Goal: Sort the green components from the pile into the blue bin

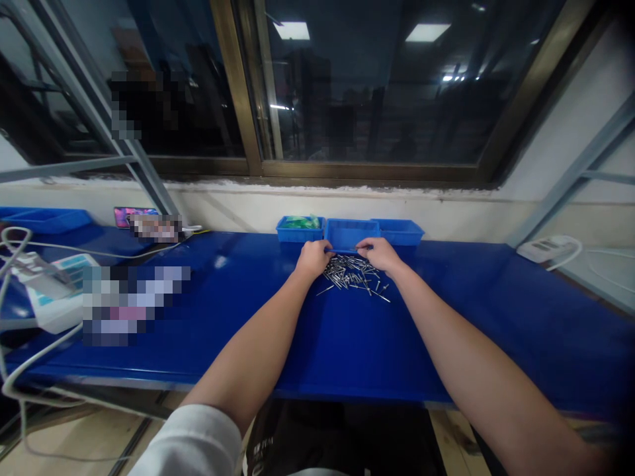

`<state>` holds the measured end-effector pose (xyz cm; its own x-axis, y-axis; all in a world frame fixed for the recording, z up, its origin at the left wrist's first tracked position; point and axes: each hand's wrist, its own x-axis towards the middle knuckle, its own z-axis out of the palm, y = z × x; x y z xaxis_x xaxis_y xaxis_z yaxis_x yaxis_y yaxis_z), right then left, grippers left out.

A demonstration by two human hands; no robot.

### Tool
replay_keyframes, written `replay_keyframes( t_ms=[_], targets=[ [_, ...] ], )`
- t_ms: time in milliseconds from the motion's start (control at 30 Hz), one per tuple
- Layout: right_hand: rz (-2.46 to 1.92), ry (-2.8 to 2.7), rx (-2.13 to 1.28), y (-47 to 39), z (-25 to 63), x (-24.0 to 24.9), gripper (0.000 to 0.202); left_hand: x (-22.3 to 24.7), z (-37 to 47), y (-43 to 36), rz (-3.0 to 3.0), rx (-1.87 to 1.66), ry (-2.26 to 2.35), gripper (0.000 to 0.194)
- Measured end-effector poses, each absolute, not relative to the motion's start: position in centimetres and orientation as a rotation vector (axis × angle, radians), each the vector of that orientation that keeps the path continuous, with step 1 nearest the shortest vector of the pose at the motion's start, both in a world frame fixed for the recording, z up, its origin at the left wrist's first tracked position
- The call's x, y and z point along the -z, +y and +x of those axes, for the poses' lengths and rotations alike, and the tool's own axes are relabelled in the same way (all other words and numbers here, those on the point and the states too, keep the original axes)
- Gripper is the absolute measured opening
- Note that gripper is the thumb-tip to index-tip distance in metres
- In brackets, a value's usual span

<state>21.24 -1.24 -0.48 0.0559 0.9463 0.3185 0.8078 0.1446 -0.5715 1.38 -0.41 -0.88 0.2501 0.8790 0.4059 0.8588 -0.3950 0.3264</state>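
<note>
A pile of silvery blind rivets (347, 272) with long thin stems lies loose on the blue table, just on my side of a blue plastic bin (352, 233). My left hand (314, 258) is closed at the bin's near left corner, its fingers curled over the edge. At the near right corner, my right hand (380, 254) is closed in a pinch on the rim. A small dark bit shows by the right fingertips, too small to name. Both forearms reach forward on either side of the rivets, and the fingertips are partly hidden.
Left of the middle bin stands a blue bin (300, 229) with green plastic in it; another blue bin (399, 231) is on the right. A white scale (64, 291), cables and a phone (136, 215) are at the left. A white device (548, 248) sits far right.
</note>
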Motion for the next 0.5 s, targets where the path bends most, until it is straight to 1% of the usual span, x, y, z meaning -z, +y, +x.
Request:
replay_keyframes(
  t_ms=[133, 333, 500],
  targets=[
    [-1.652, -1.699, -0.410, -1.39, 21.13, 0.43, 0.017, 0.73, 1.41, -0.50, 2.449, -0.836, 1.697, 0.016],
    [-1.608, -1.589, -0.386, -1.70, 21.13, 0.49, 0.015, 1.00, 1.37, -0.21, 2.470, -0.894, 1.669, 0.015],
    [-1.630, -1.503, -0.353, -1.96, 21.25, 0.32, 0.018, 1.08, 1.36, -0.15, 2.460, -0.898, 1.656, 0.016]
  ],
)
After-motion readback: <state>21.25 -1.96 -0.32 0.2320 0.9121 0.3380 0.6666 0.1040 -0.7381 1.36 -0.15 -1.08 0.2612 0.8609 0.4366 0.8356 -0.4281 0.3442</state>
